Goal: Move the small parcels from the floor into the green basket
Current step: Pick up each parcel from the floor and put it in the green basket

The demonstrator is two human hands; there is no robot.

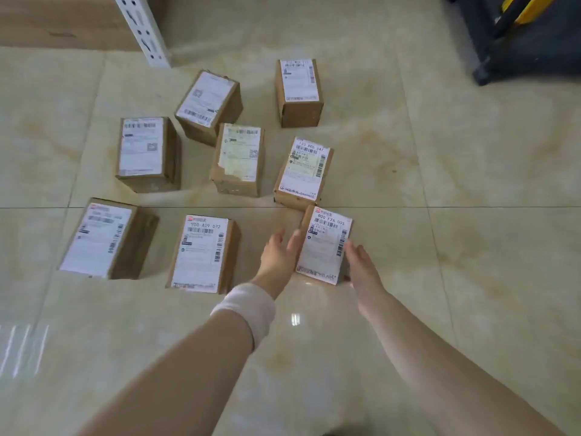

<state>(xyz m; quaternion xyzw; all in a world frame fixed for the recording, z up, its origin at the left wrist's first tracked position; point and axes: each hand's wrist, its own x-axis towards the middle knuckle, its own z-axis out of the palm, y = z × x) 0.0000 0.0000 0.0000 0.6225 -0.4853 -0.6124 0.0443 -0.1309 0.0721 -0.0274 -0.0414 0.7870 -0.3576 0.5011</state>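
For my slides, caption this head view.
The left hand and right hand flank the nearest parcel, one of eight on the tiled floor.

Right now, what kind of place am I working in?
Probably a parcel storeroom or small sorting area: cardboard parcels with shipping labels lie on a glossy tiled floor, and a white slotted shelving post stands at the back left.

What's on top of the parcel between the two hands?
A white shipping label with barcodes covers nearly the whole top of the parcel; nothing else lies on it. The cardboard beneath the label is hidden.
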